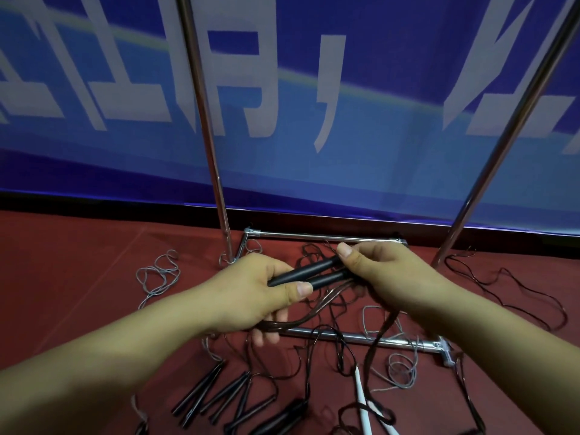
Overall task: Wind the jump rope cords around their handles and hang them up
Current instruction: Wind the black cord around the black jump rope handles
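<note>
Handles first: in the head view, my left hand [251, 293] and my right hand [386, 274] hold a pair of black handles [309, 274] side by side, above the red floor [78, 277] and in front of the metal rack [317, 236]. My left fingers are closed around the near-left ends, thumb pressed on top. My right fingers [346, 251] pinch the far-right ends, thumb tip up. The brown cord [317, 309] of this rope runs from the right ends, sags beneath the handles in several strands, passes under my left fingers, and trails down to the floor on the right.

I judge this to be the winding step, early on: no turns lie around the handles that I can see, and the cord hangs mostly loose. The next move calls for keeping the two handles clamped together while one hand carries the cord round them, held taut.

Nearer to me on the floor lie more black handles [201, 394], a white handle [361, 400] and tangled cords. A grey cord [157, 274] lies far left. The rack's upright poles [204, 120] rise before a blue banner [314, 152].
</note>
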`<state>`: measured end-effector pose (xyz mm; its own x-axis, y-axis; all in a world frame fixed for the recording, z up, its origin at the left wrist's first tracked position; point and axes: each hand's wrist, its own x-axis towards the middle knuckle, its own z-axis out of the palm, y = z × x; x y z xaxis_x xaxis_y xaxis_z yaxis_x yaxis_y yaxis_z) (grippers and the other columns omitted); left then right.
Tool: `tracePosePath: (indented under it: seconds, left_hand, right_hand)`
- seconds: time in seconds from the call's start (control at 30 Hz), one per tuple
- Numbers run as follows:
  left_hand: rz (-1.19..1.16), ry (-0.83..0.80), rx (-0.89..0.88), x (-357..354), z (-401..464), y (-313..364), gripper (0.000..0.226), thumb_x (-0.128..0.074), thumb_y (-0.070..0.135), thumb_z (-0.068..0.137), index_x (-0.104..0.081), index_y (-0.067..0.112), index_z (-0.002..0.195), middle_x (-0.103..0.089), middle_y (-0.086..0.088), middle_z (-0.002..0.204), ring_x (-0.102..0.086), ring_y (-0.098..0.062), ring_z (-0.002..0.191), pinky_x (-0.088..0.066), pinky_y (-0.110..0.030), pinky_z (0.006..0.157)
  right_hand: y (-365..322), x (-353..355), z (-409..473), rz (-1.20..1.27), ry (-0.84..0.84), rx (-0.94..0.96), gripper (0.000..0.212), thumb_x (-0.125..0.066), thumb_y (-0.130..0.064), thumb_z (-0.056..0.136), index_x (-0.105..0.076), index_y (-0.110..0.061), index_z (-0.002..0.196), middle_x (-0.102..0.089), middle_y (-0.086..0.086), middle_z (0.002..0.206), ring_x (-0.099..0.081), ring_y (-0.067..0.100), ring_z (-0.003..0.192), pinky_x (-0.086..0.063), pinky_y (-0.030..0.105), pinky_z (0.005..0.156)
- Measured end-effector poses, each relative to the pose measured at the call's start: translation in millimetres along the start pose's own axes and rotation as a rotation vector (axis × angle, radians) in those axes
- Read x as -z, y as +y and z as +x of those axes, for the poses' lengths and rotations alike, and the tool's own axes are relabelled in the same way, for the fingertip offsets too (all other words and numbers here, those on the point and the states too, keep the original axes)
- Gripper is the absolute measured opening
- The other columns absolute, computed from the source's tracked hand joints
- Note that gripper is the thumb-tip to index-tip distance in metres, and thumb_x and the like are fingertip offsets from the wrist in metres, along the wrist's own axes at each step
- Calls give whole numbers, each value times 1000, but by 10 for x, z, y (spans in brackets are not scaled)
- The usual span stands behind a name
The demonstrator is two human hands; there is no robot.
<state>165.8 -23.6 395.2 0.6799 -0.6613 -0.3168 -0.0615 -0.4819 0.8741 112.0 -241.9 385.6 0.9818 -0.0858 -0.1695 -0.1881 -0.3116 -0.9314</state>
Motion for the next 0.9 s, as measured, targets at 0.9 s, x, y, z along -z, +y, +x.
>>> tracePosePath:
  seconds: [0.9]
  left_hand:
    - [-96, -332, -20, 246, 42, -33, 36, -67, 51, 78, -73, 19, 93, -60, -5, 62, -55, -11, 43, -44, -20, 41]
  right_hand:
    - [114, 357, 125, 98, 203, 30, 23, -70, -31, 88, -68, -10, 77, -45, -3, 56, -35, 12, 49, -30, 24, 45]
